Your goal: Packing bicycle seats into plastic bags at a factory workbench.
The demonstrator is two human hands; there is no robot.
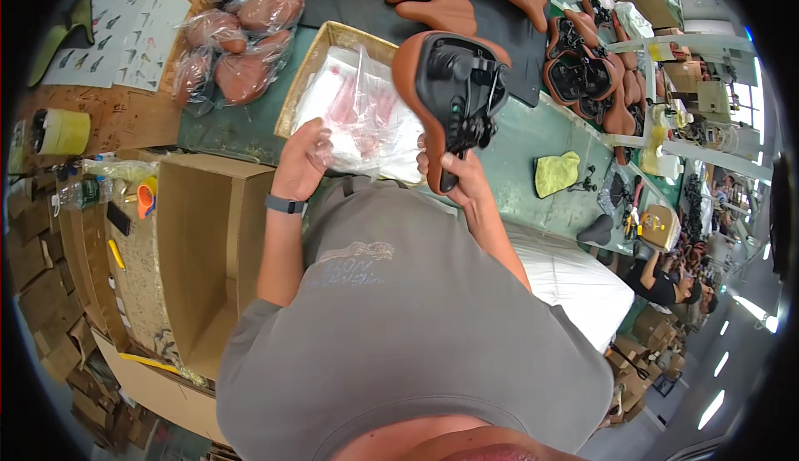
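My right hand (463, 176) grips a brown bicycle saddle (405, 74) by its narrow nose. The saddle is held up with its black underside, rails and springs facing me. My left hand (306, 160) is at the near left edge of a stack of clear plastic bags (359, 116), its fingers closed on the edge of a bag. The bags lie in a shallow cardboard tray (306, 70) on the green bench, and the raised saddle hides the tray's right side.
Plastic-wrapped saddles (254, 66) lie at the back left, and bare brown saddles (437, 13) at the back. More saddles (583, 74) are piled at the right, beyond a yellow cloth (556, 174). An open cardboard box (204, 236) stands left of me. A person (662, 282) sits far right.
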